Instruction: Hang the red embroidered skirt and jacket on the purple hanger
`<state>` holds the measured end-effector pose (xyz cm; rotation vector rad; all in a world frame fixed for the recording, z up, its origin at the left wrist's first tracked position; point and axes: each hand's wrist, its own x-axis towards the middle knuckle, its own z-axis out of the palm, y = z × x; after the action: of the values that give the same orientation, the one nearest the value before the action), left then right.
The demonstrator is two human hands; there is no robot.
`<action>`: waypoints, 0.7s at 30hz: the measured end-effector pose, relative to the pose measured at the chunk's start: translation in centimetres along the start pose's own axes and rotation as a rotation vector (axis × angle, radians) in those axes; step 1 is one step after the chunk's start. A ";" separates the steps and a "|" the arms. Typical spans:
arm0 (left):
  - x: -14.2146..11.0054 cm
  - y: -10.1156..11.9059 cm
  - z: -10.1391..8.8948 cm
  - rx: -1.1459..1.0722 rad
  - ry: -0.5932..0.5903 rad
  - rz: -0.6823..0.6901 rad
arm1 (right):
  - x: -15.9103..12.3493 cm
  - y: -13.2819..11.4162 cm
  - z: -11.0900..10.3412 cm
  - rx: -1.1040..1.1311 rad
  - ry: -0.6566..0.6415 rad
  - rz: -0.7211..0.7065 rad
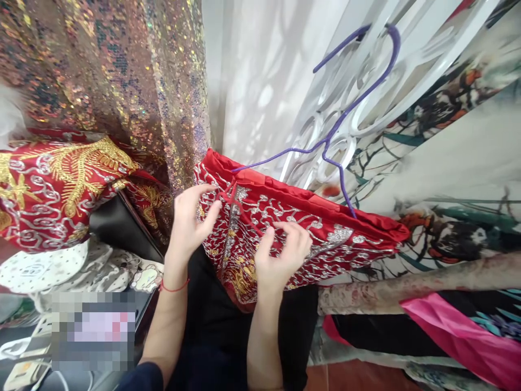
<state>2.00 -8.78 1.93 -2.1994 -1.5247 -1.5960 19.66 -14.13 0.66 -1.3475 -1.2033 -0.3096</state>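
A red garment (pixel 321 228) with silver and gold embroidery hangs across my lap from a purple hanger (pixel 328 140), whose lower ends go into its satin waistband. A thin red cord (pixel 233 191) is looped or knotted at the waistband's left part. My left hand (pixel 191 220) has the cord's left loop between thumb and forefinger. To its right, my right hand (pixel 283 250) pinches the cord's other side in front of the embroidery, fingers curled. The exact grip of the right fingertips is partly hidden.
Another red embroidered cloth (pixel 77 190) lies at left, over a black object. Below it are a white dotted item (pixel 44 266) and a blurred-out device (pixel 93 331). A sequinned curtain (pixel 122 70), a white openwork chair back (pixel 366 103) and pink fabric (pixel 464 336) surround me.
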 end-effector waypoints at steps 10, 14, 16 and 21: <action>0.6 1.1 0.3 0.060 -0.127 0.060 | 1.3 -1.4 4.1 0.205 -0.439 -0.171; 0.9 1.2 0.2 0.037 -0.099 0.056 | 2.7 -1.5 3.6 0.173 -0.487 -0.248; 1.5 1.0 0.1 0.023 -0.031 0.008 | 3.7 -1.5 3.4 0.183 -0.510 -0.274; 3.6 -0.4 -0.7 -0.027 0.173 -0.131 | 5.9 -1.3 3.1 0.195 -0.282 -0.158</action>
<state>1.23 -6.52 4.71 -1.9509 -1.6356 -1.8006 19.73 -9.24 5.39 -1.1539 -1.5384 -0.1102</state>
